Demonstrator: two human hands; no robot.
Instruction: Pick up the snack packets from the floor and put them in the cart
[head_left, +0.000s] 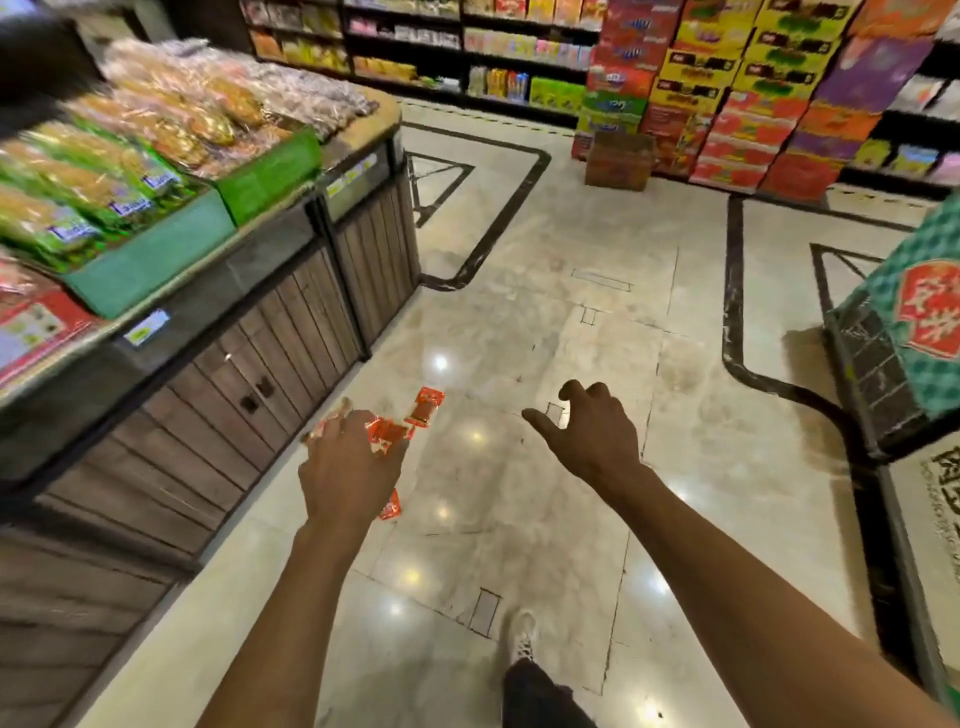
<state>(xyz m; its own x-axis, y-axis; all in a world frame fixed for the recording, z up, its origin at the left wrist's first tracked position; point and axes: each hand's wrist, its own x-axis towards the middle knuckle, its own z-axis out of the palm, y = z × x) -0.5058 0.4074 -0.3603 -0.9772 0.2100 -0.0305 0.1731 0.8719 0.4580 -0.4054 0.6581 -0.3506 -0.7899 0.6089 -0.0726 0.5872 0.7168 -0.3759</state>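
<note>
Several red snack packets lie on the shiny floor beside the wooden display counter: one (426, 408) farthest out, a crumpled cluster (388, 435) just past my fingers, and one (390, 505) partly hidden under my left wrist. My left hand (348, 462) hovers over the cluster with fingers spread, and I see nothing gripped in it. To the right, my right hand (587, 431) is held in the air with its fingers loosely curled, its thumb out, and nothing in it. No cart is clearly in view.
A wooden counter (249, 374) stacked with bagged snacks runs along the left. At the right edge, a black wire frame (872, 374) holds a green checked box. A cardboard box (618, 161) and stacked cartons stand at the back. My white shoe (522, 636) is on the floor below.
</note>
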